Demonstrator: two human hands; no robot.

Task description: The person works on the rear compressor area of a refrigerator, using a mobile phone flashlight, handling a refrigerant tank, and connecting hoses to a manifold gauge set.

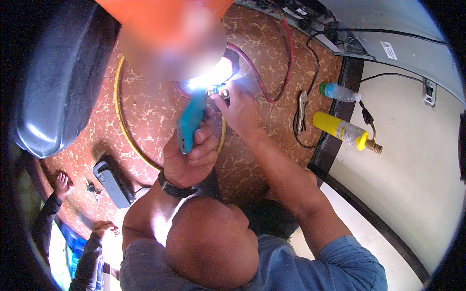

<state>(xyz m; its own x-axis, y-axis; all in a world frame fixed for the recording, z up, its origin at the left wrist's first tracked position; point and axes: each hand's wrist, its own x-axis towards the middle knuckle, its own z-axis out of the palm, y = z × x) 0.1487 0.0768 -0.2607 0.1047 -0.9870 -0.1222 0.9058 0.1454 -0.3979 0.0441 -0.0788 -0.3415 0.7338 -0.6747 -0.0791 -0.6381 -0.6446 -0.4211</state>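
Neither of my own hands shows in the head view. Just below me a person in a blue shirt (310,262) bends over the floor. This person's left hand (189,160) grips a teal phone (191,123), whose upper end is lost in bright white light. The same person's right hand (241,109) has its fingertips at a small metal fitting (224,92), beside the glare. What exactly those fingers pinch cannot be made out. At the lower left, two other hands (62,185) come out of dark sleeves and seem to belong to a different person.
A yellow hose (119,104) and a red hose (290,48) curve over the patterned floor. On the right lie locking pliers (302,109), a plastic bottle (342,92) and a yellow gas cylinder (327,123). A grey rectangular device (112,184) and keys (93,189) rest at left, below a dark bulky object (63,82).
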